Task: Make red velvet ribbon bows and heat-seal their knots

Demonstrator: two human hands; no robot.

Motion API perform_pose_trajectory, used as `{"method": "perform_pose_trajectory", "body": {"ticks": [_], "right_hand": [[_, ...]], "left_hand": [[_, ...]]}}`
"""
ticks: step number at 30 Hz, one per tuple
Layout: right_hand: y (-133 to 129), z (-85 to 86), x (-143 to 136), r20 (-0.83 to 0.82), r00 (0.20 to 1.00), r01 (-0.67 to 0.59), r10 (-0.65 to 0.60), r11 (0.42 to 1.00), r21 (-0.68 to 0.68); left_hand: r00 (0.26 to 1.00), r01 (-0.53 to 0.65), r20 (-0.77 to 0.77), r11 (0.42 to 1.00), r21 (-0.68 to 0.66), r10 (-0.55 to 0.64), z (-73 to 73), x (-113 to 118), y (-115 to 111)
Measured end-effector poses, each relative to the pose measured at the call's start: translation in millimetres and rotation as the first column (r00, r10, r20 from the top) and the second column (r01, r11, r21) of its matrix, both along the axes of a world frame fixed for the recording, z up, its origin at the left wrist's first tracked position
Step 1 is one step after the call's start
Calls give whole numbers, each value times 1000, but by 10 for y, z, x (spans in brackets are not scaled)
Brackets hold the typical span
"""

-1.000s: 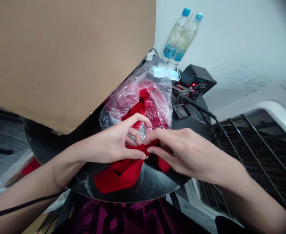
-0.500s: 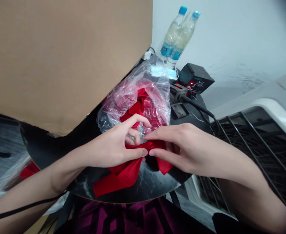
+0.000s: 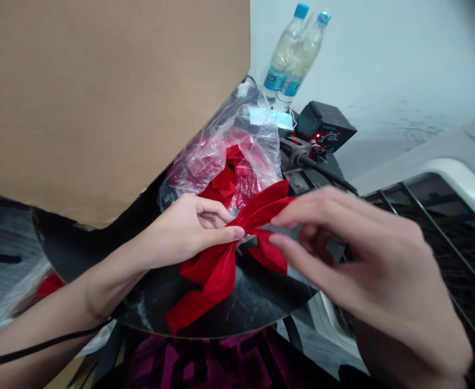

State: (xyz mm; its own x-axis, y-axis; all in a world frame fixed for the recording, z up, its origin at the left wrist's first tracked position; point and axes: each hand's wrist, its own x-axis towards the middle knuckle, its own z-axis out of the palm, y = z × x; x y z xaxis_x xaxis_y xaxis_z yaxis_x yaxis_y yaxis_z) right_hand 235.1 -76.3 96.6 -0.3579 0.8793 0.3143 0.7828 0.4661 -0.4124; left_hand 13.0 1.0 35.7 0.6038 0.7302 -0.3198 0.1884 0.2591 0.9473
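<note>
A red ribbon bow (image 3: pixel 221 270) is held over the front part of the round black table, its loops and tails spread out to both sides. My left hand (image 3: pixel 199 224) pinches the bow near its middle between thumb and fingers. To the right, my right hand (image 3: pixel 342 248) has its thumb and index finger apart, with the fingertips next to the bow's right loops; its other fingers are curled. Behind the bow, a clear plastic bag (image 3: pixel 205 162) holds more red ribbon pieces (image 3: pixel 225 181).
A large cardboard box (image 3: pixel 111 97) covers the upper left. At the back stand two bottles (image 3: pixel 292 59), a blue face mask (image 3: pixel 272 117) and a black control unit (image 3: pixel 324 127) with a red light. A cable crosses the black table (image 3: pixel 148 305). A white-framed rack (image 3: pixel 456 173) is at right.
My right hand has moved right and towards the camera, and its finger and thumb have parted. The bow's right loops now show, fanned out. My left hand has closed on the bow's middle.
</note>
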Motion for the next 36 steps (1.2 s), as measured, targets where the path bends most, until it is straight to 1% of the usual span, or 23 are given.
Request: {"method": "perform_pose_trajectory", "body": {"ticks": [2,4,7,9,10,12,13,15,17,18,19,20,21,22,23,25,26,30,31,32,33,34,36], "right_hand": [[-100,-95,-5,90,996,27,-27,1000,6],[-137,-237,-26,175,983,41,-48,998,43],[-123,-401,-58,204,976,48,-72,991,123],[-103,-430,-56,225,973,22,-56,988,151],[-91,-427,-44,240,970,-1,-39,986,164],[-49,-411,10,253,967,-80,22,971,223],[-17,-409,50,259,963,-146,70,948,285],[64,-428,140,299,938,-295,178,862,413],[143,-472,211,349,906,-397,241,773,496],[169,-496,226,343,907,-399,245,761,512],[181,-518,220,294,929,-353,226,780,516],[177,-534,192,202,962,-265,186,820,507],[159,-544,144,84,988,-157,133,873,461],[130,-549,78,-40,997,-48,67,926,373],[95,-552,1,-144,990,46,-8,964,263],[29,-562,-164,-257,960,137,-110,986,92],[6,-572,-241,-274,953,153,-132,986,58],[-12,-631,-447,-243,952,222,-184,965,138],[-5,-645,-475,-260,944,246,-204,959,140],[2,-659,-498,-310,922,278,-233,954,110],[9,-672,-516,-394,879,308,-267,950,42],[15,-687,-529,-495,812,320,-307,945,-63],[22,-721,-543,-670,627,260,-398,917,-302]], "left_hand": [[999,-41,30,999,1,41,22,8,-15],[998,-60,33,998,12,60,29,20,-33],[997,-74,20,996,41,73,11,29,-46],[996,-88,28,995,38,87,-7,25,-43],[995,-93,46,996,12,93,-13,22,-39],[988,-90,115,990,-104,102,-13,18,-32],[983,-76,151,980,-185,105,-9,20,-30],[969,-31,219,939,-342,112,3,34,-29],[958,-6,257,905,-426,127,10,57,-35],[953,-22,265,905,-425,148,9,70,-40],[947,-68,263,919,-389,182,7,82,-46],[943,-143,244,938,-316,226,5,92,-54],[936,-234,215,950,-209,278,3,99,-63],[926,-320,184,944,-82,330,3,104,-75],[913,-387,154,921,43,377,7,108,-87],[898,-440,104,869,225,428,21,113,-113],[897,-440,89,855,273,433,29,115,-124],[901,-427,80,837,343,427,39,116,-141],[900,-429,85,837,341,427,33,112,-138],[899,-434,95,840,325,428,23,107,-133],[895,-444,111,846,295,431,12,100,-128],[890,-457,133,853,253,437,0,95,-123],[869,-488,181,859,156,461,-20,91,-117]]}}
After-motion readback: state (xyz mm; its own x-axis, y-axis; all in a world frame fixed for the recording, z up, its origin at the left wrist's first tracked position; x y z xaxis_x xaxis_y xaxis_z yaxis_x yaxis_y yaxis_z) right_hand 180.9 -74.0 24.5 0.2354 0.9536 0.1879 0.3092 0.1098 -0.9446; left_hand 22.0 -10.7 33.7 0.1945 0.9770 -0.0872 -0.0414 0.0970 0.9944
